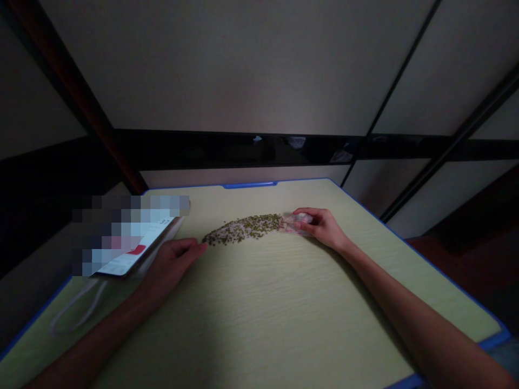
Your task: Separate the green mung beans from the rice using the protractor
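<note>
A long curved heap of small green and pale grains (pixel 243 228) lies across the middle of a pale wood-grain table (pixel 259 313). My left hand (pixel 172 263) rests flat on the table with fingers stretched out, fingertips touching the heap's left end. My right hand (pixel 322 227) sits at the heap's right end, fingers curled round a small clear plastic bag (pixel 295 221) that lies against the grains.
A phone (pixel 135 248) with a lit screen lies at the table's left, with a white cable (pixel 77 310) looping toward the near-left edge. The table has a blue rim (pixel 249 185). Dark-framed wall panels stand behind it.
</note>
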The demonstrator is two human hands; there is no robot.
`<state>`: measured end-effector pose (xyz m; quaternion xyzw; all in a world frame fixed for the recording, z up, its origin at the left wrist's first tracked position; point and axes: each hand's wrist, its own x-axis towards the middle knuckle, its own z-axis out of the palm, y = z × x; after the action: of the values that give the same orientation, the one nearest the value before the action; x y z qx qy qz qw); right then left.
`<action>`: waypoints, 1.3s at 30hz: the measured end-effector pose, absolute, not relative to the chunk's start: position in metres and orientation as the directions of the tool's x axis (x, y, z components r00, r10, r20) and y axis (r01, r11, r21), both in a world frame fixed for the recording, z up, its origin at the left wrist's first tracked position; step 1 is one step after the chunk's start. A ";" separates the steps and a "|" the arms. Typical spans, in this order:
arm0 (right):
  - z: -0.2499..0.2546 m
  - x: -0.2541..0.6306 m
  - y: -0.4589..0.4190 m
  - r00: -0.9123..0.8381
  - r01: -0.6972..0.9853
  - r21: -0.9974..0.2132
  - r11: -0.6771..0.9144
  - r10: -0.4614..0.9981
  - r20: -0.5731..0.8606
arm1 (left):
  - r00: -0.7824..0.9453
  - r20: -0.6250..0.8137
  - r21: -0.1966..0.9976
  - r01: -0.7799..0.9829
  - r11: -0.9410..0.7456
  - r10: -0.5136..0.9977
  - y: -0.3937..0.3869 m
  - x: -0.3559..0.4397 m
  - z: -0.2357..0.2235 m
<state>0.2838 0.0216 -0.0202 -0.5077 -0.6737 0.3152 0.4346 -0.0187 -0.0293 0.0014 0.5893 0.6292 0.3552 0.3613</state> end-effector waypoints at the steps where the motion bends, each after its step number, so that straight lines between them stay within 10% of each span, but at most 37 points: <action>1: -0.020 0.284 0.021 -0.109 0.415 -0.863 0.288 0.958 0.267 | -0.042 -0.034 0.871 0.488 0.051 0.999 -0.029 -0.019 0.001; 39: -0.020 0.279 0.021 -0.073 0.385 -0.884 0.265 0.964 0.258 | -0.035 -0.038 0.860 0.508 0.051 0.999 -0.028 -0.018 0.004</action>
<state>0.2794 0.0210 -0.0199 -0.5130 -0.6573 0.3228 0.4478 -0.0185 -0.0281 0.0035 0.5965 0.6316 0.3445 0.3558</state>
